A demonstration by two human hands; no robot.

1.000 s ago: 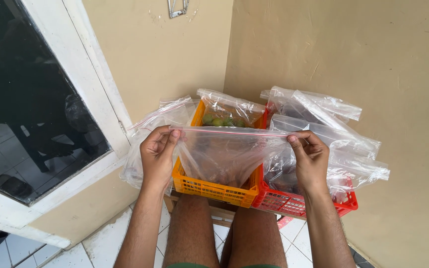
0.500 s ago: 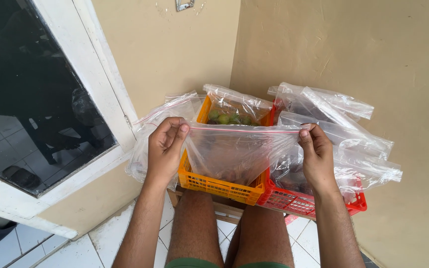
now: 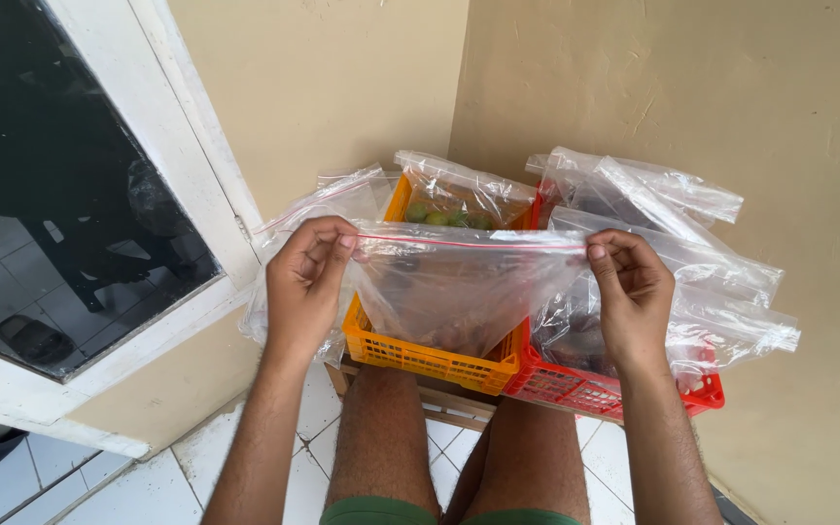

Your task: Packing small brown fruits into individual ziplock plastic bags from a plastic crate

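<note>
Since a second ago I've raised the bag (image 3: 444,292) slightly; my left hand (image 3: 305,282) and right hand (image 3: 634,292) pinch its red-striped top taut above the orange basket (image 3: 420,358). Thin, crinkly, clear plastic.

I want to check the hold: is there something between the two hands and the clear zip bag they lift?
Nothing visible. The left hand and right hand each pinch the top edge of the clear zip bag directly, above the orange basket.

Beige plaster walls (image 3: 673,87) meeting in a corner; white-framed dark window (image 3: 41,185) sitting at left, white floor tiles (image 3: 196,476) showing below.
</note>
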